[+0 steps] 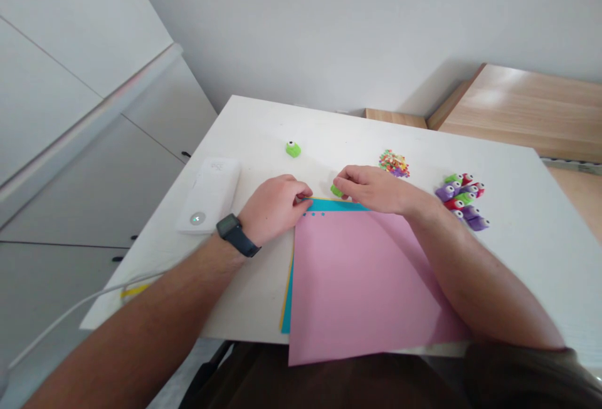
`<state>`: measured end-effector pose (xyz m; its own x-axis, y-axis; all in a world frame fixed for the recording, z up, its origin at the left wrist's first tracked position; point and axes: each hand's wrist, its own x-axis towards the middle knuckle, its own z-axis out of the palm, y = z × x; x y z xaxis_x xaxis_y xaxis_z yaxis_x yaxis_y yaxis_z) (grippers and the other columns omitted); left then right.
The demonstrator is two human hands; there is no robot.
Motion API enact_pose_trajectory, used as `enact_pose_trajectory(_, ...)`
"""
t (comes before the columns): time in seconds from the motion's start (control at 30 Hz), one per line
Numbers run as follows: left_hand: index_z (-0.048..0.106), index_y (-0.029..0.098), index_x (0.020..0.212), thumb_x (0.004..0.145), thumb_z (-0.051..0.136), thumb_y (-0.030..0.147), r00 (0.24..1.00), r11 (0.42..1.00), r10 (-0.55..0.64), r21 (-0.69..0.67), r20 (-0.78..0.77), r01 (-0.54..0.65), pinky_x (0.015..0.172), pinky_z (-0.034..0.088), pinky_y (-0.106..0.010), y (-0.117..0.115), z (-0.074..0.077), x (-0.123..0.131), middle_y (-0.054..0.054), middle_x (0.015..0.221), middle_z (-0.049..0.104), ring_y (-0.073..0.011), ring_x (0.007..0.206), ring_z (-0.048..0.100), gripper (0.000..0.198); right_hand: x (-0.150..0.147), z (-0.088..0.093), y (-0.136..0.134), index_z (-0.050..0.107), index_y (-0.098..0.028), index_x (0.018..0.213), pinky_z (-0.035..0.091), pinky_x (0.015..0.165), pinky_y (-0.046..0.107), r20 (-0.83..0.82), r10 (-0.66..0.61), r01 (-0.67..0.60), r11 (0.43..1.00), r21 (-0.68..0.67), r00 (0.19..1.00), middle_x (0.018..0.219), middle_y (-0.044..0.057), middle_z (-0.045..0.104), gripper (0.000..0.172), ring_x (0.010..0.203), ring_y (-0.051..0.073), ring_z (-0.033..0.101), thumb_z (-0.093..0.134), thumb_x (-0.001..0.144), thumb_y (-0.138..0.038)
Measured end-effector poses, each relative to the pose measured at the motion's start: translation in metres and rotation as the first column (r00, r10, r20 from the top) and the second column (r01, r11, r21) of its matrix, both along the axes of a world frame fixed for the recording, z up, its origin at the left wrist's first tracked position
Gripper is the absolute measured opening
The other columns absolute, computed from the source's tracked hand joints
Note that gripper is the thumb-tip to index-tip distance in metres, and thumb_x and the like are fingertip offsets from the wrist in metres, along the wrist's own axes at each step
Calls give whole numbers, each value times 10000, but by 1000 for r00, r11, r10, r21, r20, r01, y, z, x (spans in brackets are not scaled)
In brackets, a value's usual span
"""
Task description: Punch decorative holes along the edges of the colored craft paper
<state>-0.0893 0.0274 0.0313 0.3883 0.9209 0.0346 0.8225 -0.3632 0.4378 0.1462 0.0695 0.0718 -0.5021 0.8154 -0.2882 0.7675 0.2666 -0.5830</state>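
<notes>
- Green craft punch (335, 191): frame centre, at the sheets' top edge; right hand (376, 188) grip closed on it, apparently to control it there.
- Left hand (275, 207): at the pink sheet's (357, 283) upper-left corner, presumably steadying; pinching grip, cannot tell.
- Star-shaped holes (313, 214): three, near that corner, blue sheet (333, 205) beneath.
- Second green punch (293, 149): upper middle.
- Confetti (394, 163), punch cluster (463, 199): right of frame, seemingly kept off the paper.

Matt, smooth pink paper (362, 283) lies over blue paper (335, 206) on a smooth white tabletop (527, 252), with a smooth plastic-looking case (211, 192) left of the pink paper, plastic-looking figures (465, 199) to its right and a wood-grained panel (522, 108), softly glossy, beyond it.
</notes>
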Motion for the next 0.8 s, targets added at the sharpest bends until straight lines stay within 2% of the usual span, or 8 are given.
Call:
enact_pose_trajectory(0.43, 786, 218, 947, 987, 506, 280, 996, 996, -82, 38, -39, 83, 795, 475, -330, 3, -5, 1, -62, 926, 703, -210, 881, 651, 290, -2, -1, 0, 689, -223, 947, 416, 697, 282, -5, 21, -21, 1000, 15, 1000, 910, 29, 748, 370, 790, 174, 628, 467, 1009, -512)
enact_pose_trajectory(0.67, 761, 196, 982, 1016, 450, 279, 993, 997, -65, 38, -101, 69, 847, 491, -347, 0, -4, 5, -85, 980, 680, -231, 942, 657, 324, -2, -1, -1, 692, -222, 935, 420, 719, 288, -3, 38, -38, 999, 19, 999, 926, 35, 747, 371, 806, 178, 627, 464, 1011, -504)
enact_pose_trajectory(0.8, 725, 178, 984, 1005, 461, 269, 997, 1000, -23, 20, -70, 24, 890, 499, -356, -1, -6, 7, -93, 993, 673, -237, 966, 660, 280, -2, -2, -1, 695, -220, 949, 428, 720, 284, -7, 34, -34, 999, 14, 999, 934, 37, 751, 364, 814, 178, 632, 471, 1010, -500)
